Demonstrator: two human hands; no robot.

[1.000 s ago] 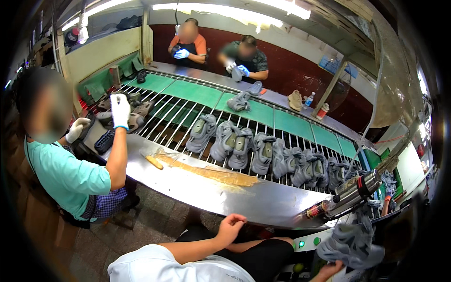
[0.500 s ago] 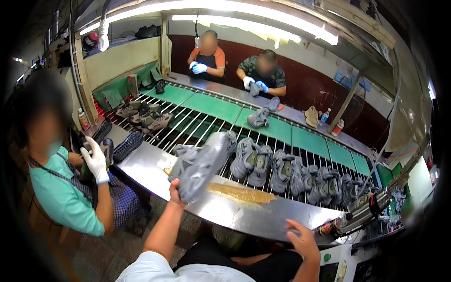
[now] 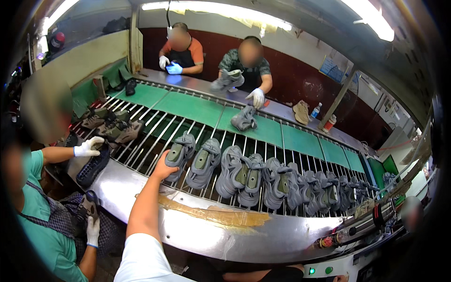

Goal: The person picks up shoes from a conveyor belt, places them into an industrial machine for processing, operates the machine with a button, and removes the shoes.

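My left hand (image 3: 165, 168) grips the heel end of a grey shoe (image 3: 182, 152) that stands on the metal bars at the left end of a row. Its thumb and fingers wrap the shoe's side, partly hidden behind it. Right beside it is another grey shoe (image 3: 205, 162) with an olive-green piece in its opening. At the lower edge, by the green buttons, a sliver of skin appears to be my right hand (image 3: 340, 278); its fingers are cut off by the frame.
Several grey shoes (image 3: 277, 183) line the bar rack (image 3: 152, 136) to the right. A steel ledge (image 3: 188, 235) with brown tape (image 3: 211, 214) runs in front. A metal cylinder (image 3: 371, 218) juts in at right. Co-workers sit at left and across, handling shoes.
My left hand has brought the grey shoe from above the ledge down onto the rack. My right hand has dropped to the lower edge. Across, a co-worker's gloved hand now reaches toward another shoe.
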